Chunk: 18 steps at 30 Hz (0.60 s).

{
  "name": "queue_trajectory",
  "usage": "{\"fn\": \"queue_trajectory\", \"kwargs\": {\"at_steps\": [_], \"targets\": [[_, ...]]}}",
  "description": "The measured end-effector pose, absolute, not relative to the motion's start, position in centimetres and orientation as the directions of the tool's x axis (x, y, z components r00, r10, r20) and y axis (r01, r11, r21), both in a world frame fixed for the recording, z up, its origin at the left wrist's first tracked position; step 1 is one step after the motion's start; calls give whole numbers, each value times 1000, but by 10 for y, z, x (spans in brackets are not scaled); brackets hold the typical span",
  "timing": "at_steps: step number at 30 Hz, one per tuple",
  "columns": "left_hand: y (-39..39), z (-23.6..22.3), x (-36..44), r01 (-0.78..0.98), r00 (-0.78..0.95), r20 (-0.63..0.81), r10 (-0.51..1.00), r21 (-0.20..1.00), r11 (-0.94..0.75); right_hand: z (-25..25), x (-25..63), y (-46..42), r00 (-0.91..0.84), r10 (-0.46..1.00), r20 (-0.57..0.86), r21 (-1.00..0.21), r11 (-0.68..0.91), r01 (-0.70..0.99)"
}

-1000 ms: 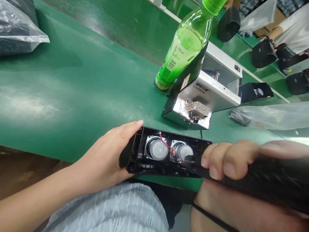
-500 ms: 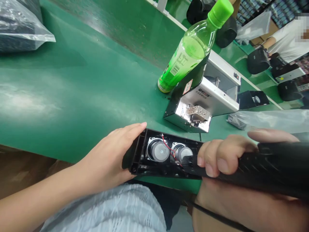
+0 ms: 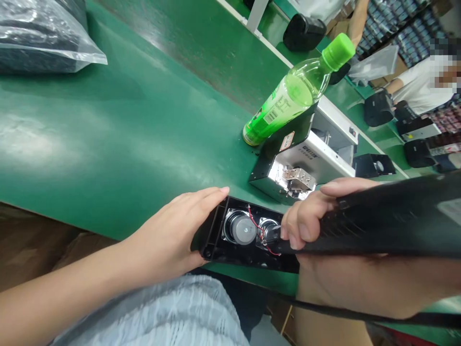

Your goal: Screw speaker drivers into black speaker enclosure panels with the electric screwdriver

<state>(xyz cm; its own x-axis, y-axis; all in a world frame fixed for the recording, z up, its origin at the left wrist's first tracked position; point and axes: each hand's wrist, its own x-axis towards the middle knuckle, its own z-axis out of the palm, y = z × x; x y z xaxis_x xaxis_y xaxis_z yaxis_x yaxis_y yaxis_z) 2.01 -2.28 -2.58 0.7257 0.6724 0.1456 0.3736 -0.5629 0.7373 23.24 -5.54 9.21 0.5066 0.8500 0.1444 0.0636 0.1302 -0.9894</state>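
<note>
Head view — speakers [image 3: 239,229] in black housing [image 3: 212,228]

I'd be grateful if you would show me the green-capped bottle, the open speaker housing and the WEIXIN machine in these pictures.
green-capped bottle [image 3: 284,105], head view, on its labelled body
open speaker housing [image 3: 245,255], head view, on its lower black edge
WEIXIN machine [image 3: 324,161], head view, on its silver front panel

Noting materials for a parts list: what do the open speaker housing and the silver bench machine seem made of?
The speaker housing looks like black moulded plastic, from its matte inside. The bench machine looks like sheet steel, probably stainless, from its bright reflective panels.
</note>
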Motion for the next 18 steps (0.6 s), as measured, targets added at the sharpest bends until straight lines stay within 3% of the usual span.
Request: {"fn": "queue_trajectory", "kwargs": {"at_steps": [7,11,18], "targets": [[-23,-26,19,347,721,173,671,749,-565,89,235,-52,386,906,172,-985,161,61],[-24,-27,20,344,720,178,671,747,-568,89,238,-50,365,928,71,-997,68,22],[-24,-27,20,345,722,169,671,753,-561,95,241,-51,294,955,33,-999,31,10]]}}
